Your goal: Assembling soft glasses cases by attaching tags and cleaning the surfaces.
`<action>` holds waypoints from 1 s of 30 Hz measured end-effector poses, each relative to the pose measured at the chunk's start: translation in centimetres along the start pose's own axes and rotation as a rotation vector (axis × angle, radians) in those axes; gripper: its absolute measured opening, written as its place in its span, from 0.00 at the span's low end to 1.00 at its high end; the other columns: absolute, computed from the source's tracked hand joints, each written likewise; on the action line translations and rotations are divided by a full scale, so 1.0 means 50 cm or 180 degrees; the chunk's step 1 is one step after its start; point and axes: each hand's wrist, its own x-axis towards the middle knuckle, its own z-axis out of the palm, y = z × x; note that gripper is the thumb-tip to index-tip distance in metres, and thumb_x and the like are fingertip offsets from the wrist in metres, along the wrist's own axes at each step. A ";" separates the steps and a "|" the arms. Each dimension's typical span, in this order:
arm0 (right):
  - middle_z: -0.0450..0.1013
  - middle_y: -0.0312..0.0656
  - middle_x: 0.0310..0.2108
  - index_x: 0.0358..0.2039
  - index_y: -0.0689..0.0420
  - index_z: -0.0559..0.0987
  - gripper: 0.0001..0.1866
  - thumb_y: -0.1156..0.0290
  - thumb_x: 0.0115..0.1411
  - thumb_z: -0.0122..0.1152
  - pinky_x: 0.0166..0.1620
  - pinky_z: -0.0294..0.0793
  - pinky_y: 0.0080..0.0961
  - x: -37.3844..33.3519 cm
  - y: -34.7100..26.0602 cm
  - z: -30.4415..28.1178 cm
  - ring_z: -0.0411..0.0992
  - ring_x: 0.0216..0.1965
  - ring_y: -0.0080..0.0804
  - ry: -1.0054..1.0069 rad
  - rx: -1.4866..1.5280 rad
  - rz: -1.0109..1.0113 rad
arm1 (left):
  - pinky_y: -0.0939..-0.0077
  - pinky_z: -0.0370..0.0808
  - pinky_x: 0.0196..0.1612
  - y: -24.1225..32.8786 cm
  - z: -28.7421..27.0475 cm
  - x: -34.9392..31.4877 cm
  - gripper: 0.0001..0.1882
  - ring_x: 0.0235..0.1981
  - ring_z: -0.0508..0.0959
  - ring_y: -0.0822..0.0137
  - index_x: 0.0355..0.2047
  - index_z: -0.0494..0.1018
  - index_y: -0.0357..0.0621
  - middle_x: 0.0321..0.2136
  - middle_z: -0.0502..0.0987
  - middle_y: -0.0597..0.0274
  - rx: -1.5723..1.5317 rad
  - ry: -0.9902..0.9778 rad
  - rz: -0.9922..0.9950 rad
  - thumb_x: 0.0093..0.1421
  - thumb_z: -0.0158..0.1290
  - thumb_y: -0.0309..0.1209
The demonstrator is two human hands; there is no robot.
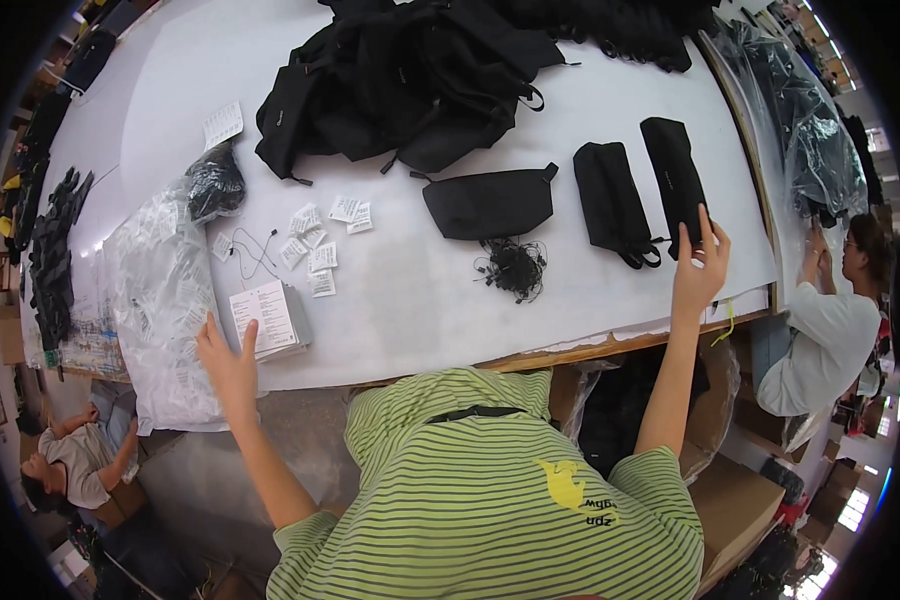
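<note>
My right hand [702,265] reaches to the near end of a narrow black pouch [672,170], fingers spread and touching it; whether it grips the pouch I cannot tell. Left of it lies a second black pouch [608,200] with a loop at its near end. My left hand [228,365], fingers apart, is beside a stack of white printed cards [268,318]. A third black pouch [490,203] lies flat mid-table, above a tangle of thin black cords [511,270]. Several small white sachets [313,240] are scattered to its left, near a loose cord [254,254].
A large heap of black pouches [400,90] fills the far middle of the white table [400,300]. At left is a clear plastic bag [160,300] of white sachets, with a small black-filled bag [215,182]. Co-workers sit at left [85,465] and right [825,330].
</note>
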 end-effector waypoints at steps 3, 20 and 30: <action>0.67 0.42 0.47 0.54 0.37 0.74 0.27 0.77 0.55 0.59 0.33 0.72 0.24 -0.036 0.047 0.048 0.68 0.24 0.26 -0.0990 -0.0256 0.0160 | 0.58 0.60 0.57 -0.016 0.026 -0.011 0.35 0.56 0.63 0.48 0.55 0.62 0.28 0.54 0.63 0.41 0.0215 -0.0022 0.0065 0.60 0.52 0.48; 0.66 0.43 0.30 0.32 0.57 0.75 0.07 0.73 0.52 0.62 0.30 0.70 0.32 -0.206 -0.277 0.171 0.71 0.28 0.41 -0.2982 0.1058 -0.0970 | 0.62 0.65 0.47 0.017 0.021 0.006 0.20 0.43 0.68 0.51 0.38 0.69 0.34 0.36 0.70 0.50 0.0145 0.0441 0.0335 0.53 0.58 0.37; 0.66 0.43 0.32 0.28 0.59 0.72 0.06 0.73 0.53 0.59 0.32 0.71 0.37 -0.230 -0.277 0.202 0.71 0.31 0.44 -0.2956 0.0558 -0.1205 | 0.76 0.70 0.42 0.158 -0.040 -0.029 0.17 0.37 0.75 0.70 0.44 0.70 0.31 0.36 0.77 0.56 -0.2585 -0.0653 -0.0287 0.58 0.56 0.29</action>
